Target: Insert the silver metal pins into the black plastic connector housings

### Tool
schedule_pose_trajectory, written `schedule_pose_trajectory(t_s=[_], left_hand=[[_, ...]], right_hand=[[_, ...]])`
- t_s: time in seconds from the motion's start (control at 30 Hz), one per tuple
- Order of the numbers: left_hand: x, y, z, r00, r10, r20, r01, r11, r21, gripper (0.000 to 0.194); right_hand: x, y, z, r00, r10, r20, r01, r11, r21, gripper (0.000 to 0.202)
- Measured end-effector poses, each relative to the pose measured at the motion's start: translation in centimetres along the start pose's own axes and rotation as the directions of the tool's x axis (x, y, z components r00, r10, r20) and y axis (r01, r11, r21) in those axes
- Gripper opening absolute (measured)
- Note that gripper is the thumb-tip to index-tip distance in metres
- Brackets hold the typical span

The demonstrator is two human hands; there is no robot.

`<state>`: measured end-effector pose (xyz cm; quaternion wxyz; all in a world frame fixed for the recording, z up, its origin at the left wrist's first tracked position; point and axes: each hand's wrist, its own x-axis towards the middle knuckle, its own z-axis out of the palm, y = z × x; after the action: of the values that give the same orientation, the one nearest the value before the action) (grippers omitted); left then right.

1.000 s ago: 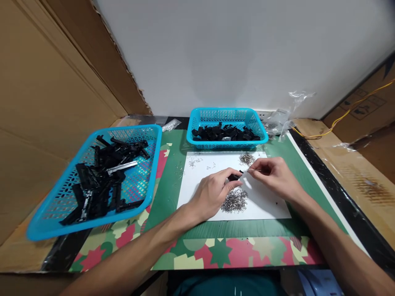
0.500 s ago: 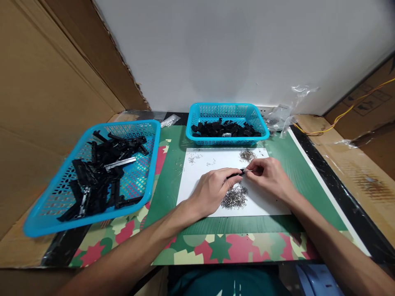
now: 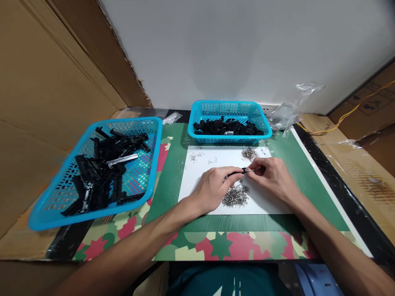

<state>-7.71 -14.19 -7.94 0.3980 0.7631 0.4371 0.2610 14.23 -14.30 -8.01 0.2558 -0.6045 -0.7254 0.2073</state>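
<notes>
My left hand (image 3: 216, 185) is closed on a small black plastic part (image 3: 235, 173), pinched between thumb and fingers over a white sheet (image 3: 197, 181). My right hand (image 3: 273, 174) meets it from the right, its fingers pinched round a thin metal tool (image 3: 255, 169) whose tip is at the part's end. The tool's exact kind is too small to make out. Just below the hands lies a heap of small metal springs or clips (image 3: 236, 196). Beyond the right fingers is a smaller heap of tiny metal pieces (image 3: 249, 154).
A blue basket (image 3: 156, 164) with long black plastic parts (image 3: 117, 158) stands at the left. Behind the sheet, another blue basket (image 3: 230, 139) holds small black parts (image 3: 216, 126). Loose metal bits (image 3: 194, 157) lie on the sheet's left. Clear plastic bags (image 3: 282, 117) rest at the back right.
The whole view has shifted slightly. Both hands stay together at the black part, with little visible movement; slightly more of the metal tool shows by my right fingers.
</notes>
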Motion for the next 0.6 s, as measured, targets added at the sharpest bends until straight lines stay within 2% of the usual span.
schedule_pose_trajectory(t_s=[0.37, 0.6], left_hand=[[-0.1, 0.2, 0.2, 0.999, 0.03, -0.011, -0.029, 0.999, 0.034, 0.037], [-0.1, 0.2, -0.1, 0.999, 0.031, -0.011, -0.031, 0.999, 0.008, 0.035]], right_hand=[[0.0, 0.2, 0.2, 0.997, -0.06, 0.045, 0.059, 0.998, 0.015, 0.012], [0.3, 0.7, -1.1, 0.976, -0.108, 0.191, 0.098, 0.993, 0.065, 0.016]])
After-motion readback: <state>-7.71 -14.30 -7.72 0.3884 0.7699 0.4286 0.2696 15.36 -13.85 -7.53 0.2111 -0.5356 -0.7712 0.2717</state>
